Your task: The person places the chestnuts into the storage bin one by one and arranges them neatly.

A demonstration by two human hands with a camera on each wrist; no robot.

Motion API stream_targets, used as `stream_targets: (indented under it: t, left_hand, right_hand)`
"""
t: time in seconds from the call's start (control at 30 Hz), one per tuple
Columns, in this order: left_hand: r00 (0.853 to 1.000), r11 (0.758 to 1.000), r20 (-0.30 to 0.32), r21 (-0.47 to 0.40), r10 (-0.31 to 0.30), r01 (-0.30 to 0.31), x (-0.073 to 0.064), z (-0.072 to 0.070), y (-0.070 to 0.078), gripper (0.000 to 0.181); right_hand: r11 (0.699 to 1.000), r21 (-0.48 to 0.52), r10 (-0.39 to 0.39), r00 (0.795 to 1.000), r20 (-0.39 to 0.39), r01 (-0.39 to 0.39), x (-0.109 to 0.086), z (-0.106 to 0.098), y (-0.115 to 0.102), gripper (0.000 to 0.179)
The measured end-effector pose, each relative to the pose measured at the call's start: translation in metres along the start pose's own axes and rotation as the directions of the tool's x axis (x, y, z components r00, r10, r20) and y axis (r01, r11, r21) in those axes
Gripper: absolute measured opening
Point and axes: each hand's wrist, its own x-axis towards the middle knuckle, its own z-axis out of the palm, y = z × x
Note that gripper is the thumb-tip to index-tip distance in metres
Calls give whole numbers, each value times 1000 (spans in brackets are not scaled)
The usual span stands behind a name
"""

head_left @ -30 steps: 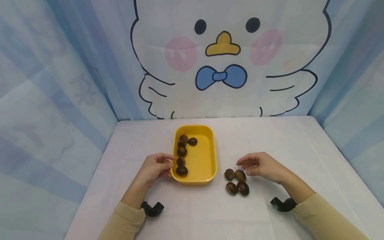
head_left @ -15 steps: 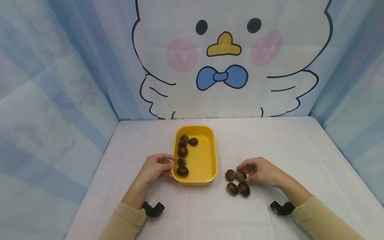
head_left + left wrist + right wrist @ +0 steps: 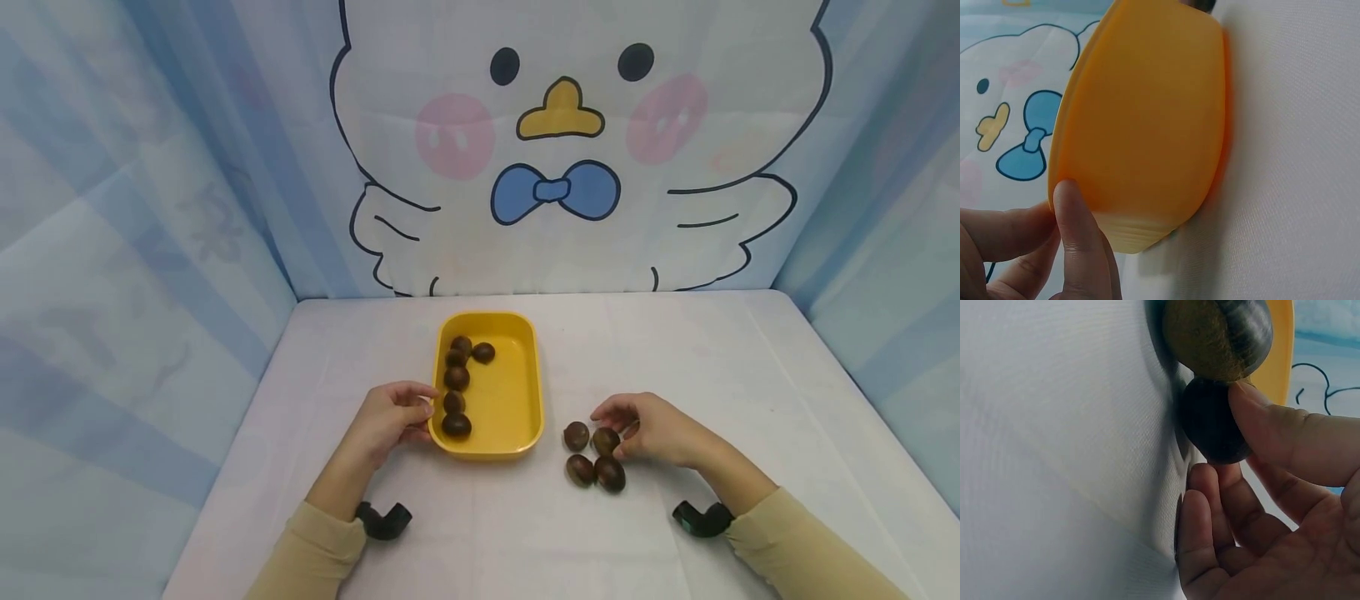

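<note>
My left hand (image 3: pixel 390 414) pinches the left rim of a yellow plastic tray (image 3: pixel 502 392); in the left wrist view its fingertips grip the edge of the tray's wall (image 3: pixel 1141 125). Several brown chestnuts (image 3: pixel 457 377) lie along the tray's left side, and one chestnut (image 3: pixel 483 352) sits a little inward. To the right of the tray, my right hand (image 3: pixel 660 429) pinches a chestnut (image 3: pixel 606 442) at the table surface. In the right wrist view the thumb presses that dark chestnut (image 3: pixel 1213 422), with fingers on its far side. A larger chestnut (image 3: pixel 1219 337) touches it there.
Beside the pinched one, more chestnuts lie on the white tabletop (image 3: pixel 480 517): one chestnut (image 3: pixel 576 436) to its left, and a pair nearer me, including the chestnut (image 3: pixel 610 473). A curtain with a cartoon bird (image 3: pixel 555 125) hangs behind the table.
My right hand has come down from above the chestnuts and taken hold of the back right one, which has shifted slightly right. The left hand stays on the tray's rim.
</note>
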Motion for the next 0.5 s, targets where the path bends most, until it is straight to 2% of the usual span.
stream_targets:
  t: [0.2, 0.5]
  left_hand:
    - [1000, 1000, -3, 1, -3, 3, 0, 0, 1, 29]
    - [1000, 1000, 6, -7, -6, 6, 1, 0, 1, 29]
  right_hand:
    - [999, -33, -30, 1000, -6, 29, -1, 0, 0, 46]
    - [1000, -10, -3, 999, -34, 3, -5, -5, 0, 42]
